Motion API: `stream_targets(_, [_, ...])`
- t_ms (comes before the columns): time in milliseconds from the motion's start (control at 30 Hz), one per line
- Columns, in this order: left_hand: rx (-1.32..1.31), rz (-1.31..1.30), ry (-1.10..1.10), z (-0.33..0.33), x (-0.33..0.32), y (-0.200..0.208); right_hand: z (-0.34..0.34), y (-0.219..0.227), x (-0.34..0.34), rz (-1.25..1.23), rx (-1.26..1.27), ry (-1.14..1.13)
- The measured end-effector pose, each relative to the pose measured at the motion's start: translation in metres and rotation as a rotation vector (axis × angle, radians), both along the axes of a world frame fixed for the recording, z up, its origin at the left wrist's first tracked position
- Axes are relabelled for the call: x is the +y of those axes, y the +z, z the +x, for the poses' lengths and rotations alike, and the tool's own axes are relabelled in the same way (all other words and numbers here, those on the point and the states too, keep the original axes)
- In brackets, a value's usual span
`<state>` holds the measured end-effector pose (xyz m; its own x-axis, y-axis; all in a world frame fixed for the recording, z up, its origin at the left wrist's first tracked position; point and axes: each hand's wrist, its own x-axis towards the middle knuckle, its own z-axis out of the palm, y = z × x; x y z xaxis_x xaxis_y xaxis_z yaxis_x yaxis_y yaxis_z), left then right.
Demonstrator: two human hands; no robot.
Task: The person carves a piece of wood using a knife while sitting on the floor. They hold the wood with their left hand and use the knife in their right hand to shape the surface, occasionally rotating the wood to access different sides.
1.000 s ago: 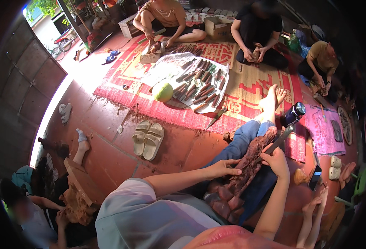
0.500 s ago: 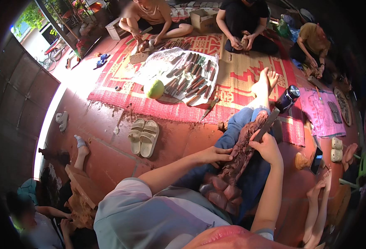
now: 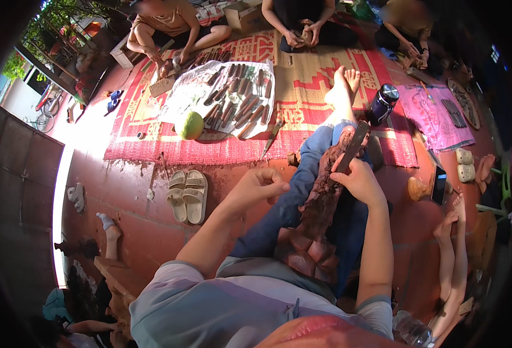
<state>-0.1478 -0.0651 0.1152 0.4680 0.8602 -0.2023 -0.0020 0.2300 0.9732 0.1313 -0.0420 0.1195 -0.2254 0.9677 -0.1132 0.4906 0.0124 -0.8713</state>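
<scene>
A long, reddish-brown carved wood piece lies along my legs, its knobby, faceted end toward my lap. Above its far part, my right hand grips a dark, flat bar-shaped tool between thumb and fingers. The tool slants away from me over the carving; whether its lower end touches the wood I cannot tell. My left hand is raised to the left of the carving, apart from it. Its fingers are loosely curled with the thumb standing off, and nothing shows in it.
Many dark-handled tools lie on a white cloth beside a green round fruit. A dark bottle stands by my feet. Beige sandals rest on the tiles. Several people sit around the red-yellow mat; a phone is at right.
My left hand has come off the carving and moved up and left. My right hand still holds the dark bar, now tilted more upright. The whole view has shifted slightly.
</scene>
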Motion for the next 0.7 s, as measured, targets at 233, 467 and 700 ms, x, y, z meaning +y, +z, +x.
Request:
stream_targets(233, [-0.624,0.739,0.051,0.009,-0.037,0.085,0.007,0.002,0.000,-0.070,0.092,-0.058])
stream_targets(467, [-0.900,1.104,-0.309,0.035,-0.055,0.142,0.004,-0.003,-0.002,-0.074,0.055,-0.108])
stream_targets(700, [-0.916,1.075,-0.450,0.039,-0.057,0.130,0.003,0.000,-0.005,-0.024,0.019,-0.045])
